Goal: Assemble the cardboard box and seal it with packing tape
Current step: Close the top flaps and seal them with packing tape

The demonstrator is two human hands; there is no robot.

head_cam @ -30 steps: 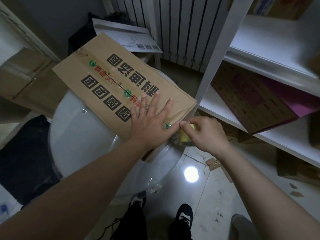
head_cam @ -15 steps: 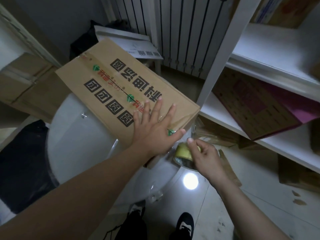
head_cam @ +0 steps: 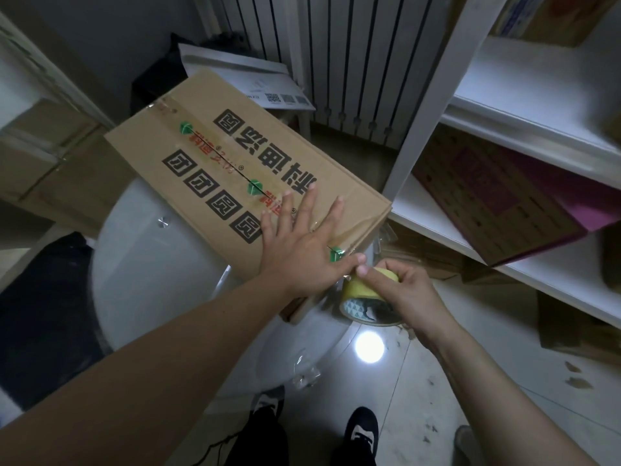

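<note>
box [head_cam: 235,163], in the head view, lies flat and askew on a round white table [head_cam: 151,264], its near corner pointing to 4 o'clock and seeming to overhang the rim. left hand [head_cam: 302,250] rests flat on the box top by that corner, fingers straight and spread, thumb at the seam's end. right hand [head_cam: 406,290], at 4 o'clock from the left, curls round a tape roll [head_cam: 359,292] just off the box edge, thumb beside the left thumb. clear tape [head_cam: 336,230] shines along the seam. the step looks like ending the strip over the edge. to do it well, press the left thumb hard on the stuck end, pull the roll down taut against the side, and tear close. a slack pull would likely wrinkle the tape or shift the box.
</note>
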